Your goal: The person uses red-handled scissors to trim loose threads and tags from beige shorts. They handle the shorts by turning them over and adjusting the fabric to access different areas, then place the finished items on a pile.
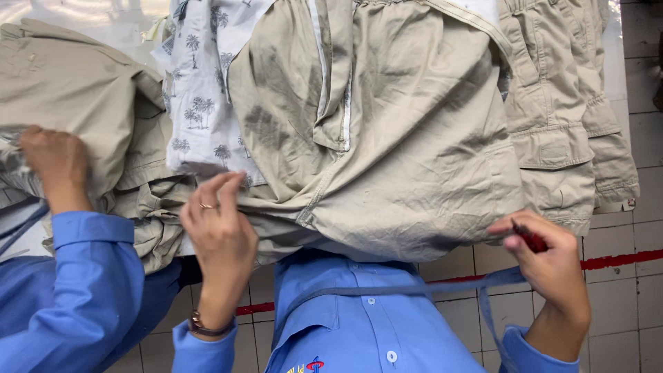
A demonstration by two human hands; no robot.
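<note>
A co-worker's hand rests on the heap, well left of your left grip, which pinches the lower fold of the beige trousers. That fold runs rightward to your right grip, clenched on a red tool.

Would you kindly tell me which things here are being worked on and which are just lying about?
In hand:
left hand pinching the khaki garment
right hand holding a red tool

Lying about:
palm-print cloth
cargo trousers
a co-worker's hand
</note>
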